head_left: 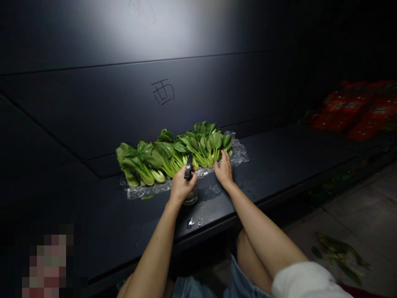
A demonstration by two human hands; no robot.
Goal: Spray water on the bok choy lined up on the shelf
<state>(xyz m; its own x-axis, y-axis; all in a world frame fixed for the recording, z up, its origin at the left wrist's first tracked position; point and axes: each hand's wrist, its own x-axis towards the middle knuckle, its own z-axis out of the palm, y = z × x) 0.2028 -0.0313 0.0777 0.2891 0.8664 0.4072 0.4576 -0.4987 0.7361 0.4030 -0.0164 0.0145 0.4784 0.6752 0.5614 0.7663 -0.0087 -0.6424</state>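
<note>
A row of green bok choy [167, 155] lies on crumpled clear plastic wrap [149, 191] along the dark shelf, leaves toward the back panel and pale stems toward me. My left hand [180, 184] is wrapped around a spray bottle [191, 198] with a black trigger head, held upright in front of the stems. The bottle is partly hidden by the fingers. At the right end of the row, my right hand [224, 169] reaches to the stems, thumb apart and fingers stretched out. Its fingertips seem to touch the last stems; I see nothing held in it.
Water drops [195, 222] wet the shelf [266, 165] near its front edge. A dark back panel [211, 91] with a handwritten character rises behind the greens. Red packages [350, 107] stand far right. Loose leaves [339, 252] lie on the floor, lower right.
</note>
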